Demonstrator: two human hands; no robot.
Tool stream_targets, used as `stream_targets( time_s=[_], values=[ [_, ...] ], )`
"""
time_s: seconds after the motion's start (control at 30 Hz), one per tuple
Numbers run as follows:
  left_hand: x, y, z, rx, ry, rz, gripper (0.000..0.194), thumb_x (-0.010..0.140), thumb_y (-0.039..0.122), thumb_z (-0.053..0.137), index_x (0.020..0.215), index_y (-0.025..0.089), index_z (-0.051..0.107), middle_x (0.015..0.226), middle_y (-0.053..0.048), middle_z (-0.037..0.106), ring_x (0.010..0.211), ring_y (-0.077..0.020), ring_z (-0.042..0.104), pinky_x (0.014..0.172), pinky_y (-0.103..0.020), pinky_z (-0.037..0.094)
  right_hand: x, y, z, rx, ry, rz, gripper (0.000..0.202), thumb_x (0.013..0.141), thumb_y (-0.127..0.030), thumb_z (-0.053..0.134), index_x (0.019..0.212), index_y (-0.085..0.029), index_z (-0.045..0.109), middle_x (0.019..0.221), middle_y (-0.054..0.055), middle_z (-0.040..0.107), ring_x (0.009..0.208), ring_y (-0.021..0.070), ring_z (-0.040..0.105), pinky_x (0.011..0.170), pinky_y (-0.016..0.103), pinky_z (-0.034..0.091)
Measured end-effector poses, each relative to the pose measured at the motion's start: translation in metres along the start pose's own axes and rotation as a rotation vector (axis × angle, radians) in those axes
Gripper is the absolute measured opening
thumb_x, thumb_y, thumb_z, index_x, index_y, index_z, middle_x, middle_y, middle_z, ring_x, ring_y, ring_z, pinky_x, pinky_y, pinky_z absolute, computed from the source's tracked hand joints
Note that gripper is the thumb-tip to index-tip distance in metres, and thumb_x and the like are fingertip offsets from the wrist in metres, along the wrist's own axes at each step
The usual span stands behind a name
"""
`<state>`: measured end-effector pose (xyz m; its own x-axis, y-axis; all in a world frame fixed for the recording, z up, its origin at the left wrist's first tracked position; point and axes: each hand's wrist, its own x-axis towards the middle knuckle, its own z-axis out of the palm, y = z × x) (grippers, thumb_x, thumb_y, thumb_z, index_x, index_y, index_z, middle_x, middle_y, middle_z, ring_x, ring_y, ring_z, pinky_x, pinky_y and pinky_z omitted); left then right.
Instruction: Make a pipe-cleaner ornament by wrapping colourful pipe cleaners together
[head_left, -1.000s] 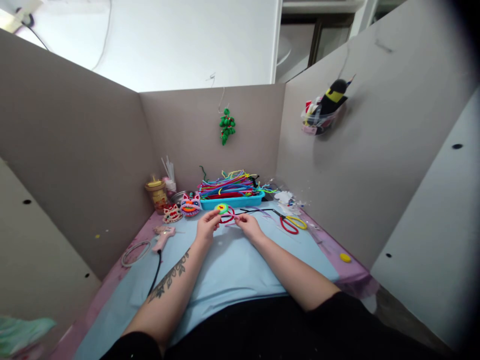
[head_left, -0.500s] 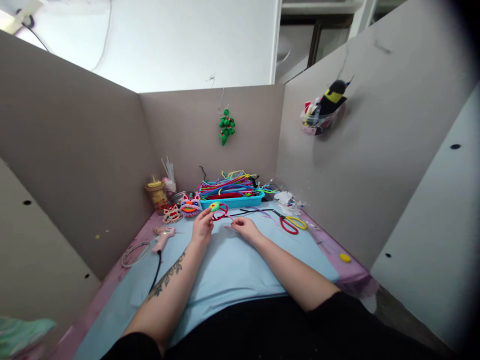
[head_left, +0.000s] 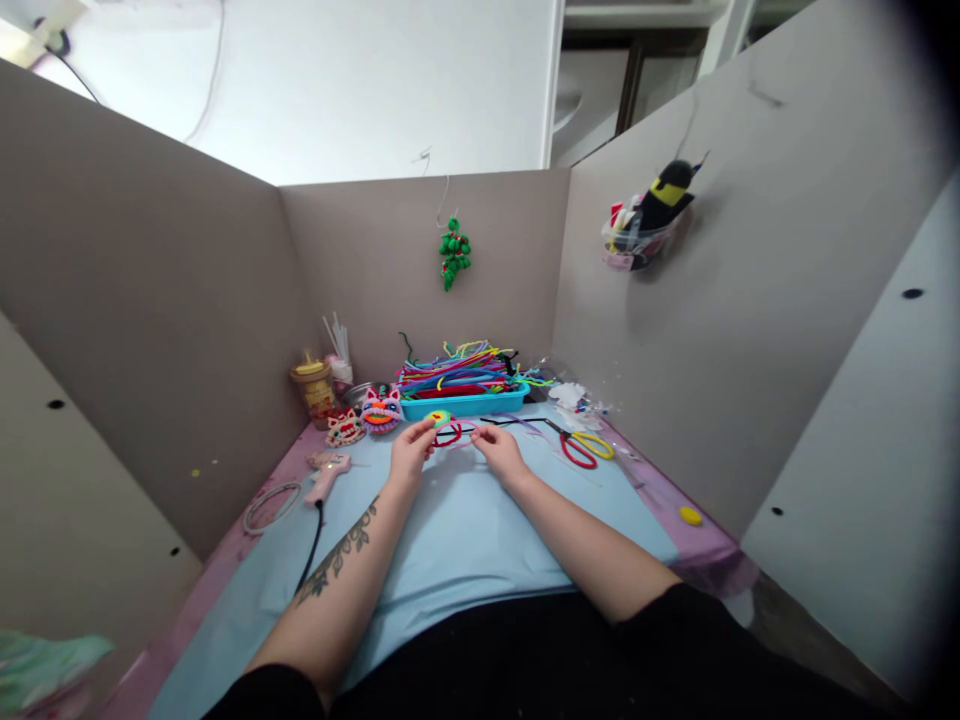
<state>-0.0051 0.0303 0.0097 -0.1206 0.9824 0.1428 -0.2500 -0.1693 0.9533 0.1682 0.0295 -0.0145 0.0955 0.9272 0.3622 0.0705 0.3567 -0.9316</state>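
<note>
My left hand [head_left: 412, 449] pinches a small coiled pipe-cleaner piece [head_left: 439, 418], green and yellow with a red spot. A pink pipe cleaner [head_left: 459, 444] runs in a curve from that piece toward my right hand [head_left: 498, 448], whose fingers are closed on its end. Beside the coiled piece shows a red loop [head_left: 448, 434]; whether it is joined to it I cannot tell. Both hands are raised over the light blue cloth [head_left: 480, 520], in front of the blue tray [head_left: 465, 404] of many-coloured pipe cleaners [head_left: 457, 372].
Scissors [head_left: 581, 446] with red and yellow handles lie right of my hands. A pink glue gun [head_left: 328, 480] with a black cord lies left. Two lion-like pipe-cleaner faces [head_left: 381, 411] sit behind it, near a yellow-lidded cup [head_left: 313, 392]. Grey panels [head_left: 420, 250] enclose the table on three sides.
My left hand has shifted slightly right and lower with the coiled piece. My right hand has moved slightly right and up, and the pink pipe cleaner now makes a wider curve between them.
</note>
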Motion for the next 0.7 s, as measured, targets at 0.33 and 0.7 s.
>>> stream_targets(
  time_s=[0.33,0.7],
  values=[
    [-0.0075,0.0010,0.0043,0.192,-0.007,0.105,0.029,0.057,0.027,0.074,0.081,0.011,0.070,0.060,-0.004,0.064,0.048,-0.0108,0.052,0.045,-0.021,0.039,-0.0017,-0.0097,-0.0050,-0.018,0.142,-0.063,0.025,0.070,-0.042,0.059,0.071,-0.018,0.060,0.067,0.002,0.058,0.064,0.0152,0.049,0.063,0.027,0.039],
    [-0.0097,0.0026,0.0078,0.204,-0.126,0.030,0.028,0.056,0.022,0.075,0.081,0.011,0.071,0.063,-0.005,0.066,0.044,-0.0086,0.048,0.045,-0.022,0.038,-0.0003,-0.0097,-0.0051,0.044,0.143,-0.057,0.027,0.068,-0.044,0.061,0.073,-0.018,0.060,0.067,0.003,0.060,0.064,0.0158,0.051,0.064,0.028,0.042]
  ],
)
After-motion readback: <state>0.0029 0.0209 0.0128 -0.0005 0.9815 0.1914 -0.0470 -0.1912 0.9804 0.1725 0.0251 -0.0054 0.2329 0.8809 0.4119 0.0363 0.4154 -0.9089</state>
